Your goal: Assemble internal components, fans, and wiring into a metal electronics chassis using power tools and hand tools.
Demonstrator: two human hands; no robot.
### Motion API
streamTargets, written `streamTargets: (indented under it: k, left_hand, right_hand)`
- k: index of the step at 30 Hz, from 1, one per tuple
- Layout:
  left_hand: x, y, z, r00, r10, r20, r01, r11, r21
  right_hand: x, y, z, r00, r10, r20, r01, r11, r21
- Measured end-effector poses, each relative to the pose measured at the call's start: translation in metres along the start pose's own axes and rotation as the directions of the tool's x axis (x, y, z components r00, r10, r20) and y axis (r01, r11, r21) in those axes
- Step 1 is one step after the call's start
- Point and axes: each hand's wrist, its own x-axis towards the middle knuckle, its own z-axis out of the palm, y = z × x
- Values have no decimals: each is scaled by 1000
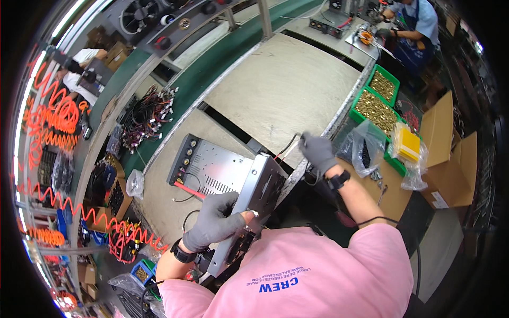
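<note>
An open metal equipment chassis (217,167) lies on the bench before me, with slotted vents in its base and round fittings along its far-left panel. Its near dark grey panel (260,183) stands up toward my body. My left hand (214,220), in a grey glove with a bare thumb tip, is closed over that panel's edge. Beside it runs a thick red cable (189,190) inside the chassis. To the right, my gloved right hand (318,152) is raised beyond the chassis corner, fingers closed on a black cable (288,145). Its fingertips are partly hidden.
Green bins (375,108) of brass-coloured parts stand right, near a clear bag (361,148) and an open cardboard box (450,159). Wire harnesses (148,116) lie left, near coiled orange hoses (58,114). A co-worker (419,32) works at the far right.
</note>
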Motion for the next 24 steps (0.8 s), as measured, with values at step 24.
streamTargets:
  k: [24]
  left_hand:
    - [139,75,-45,958,111,-263,-189,938,-292]
  right_hand:
    - [135,65,35,986,-134,97,63,847,528]
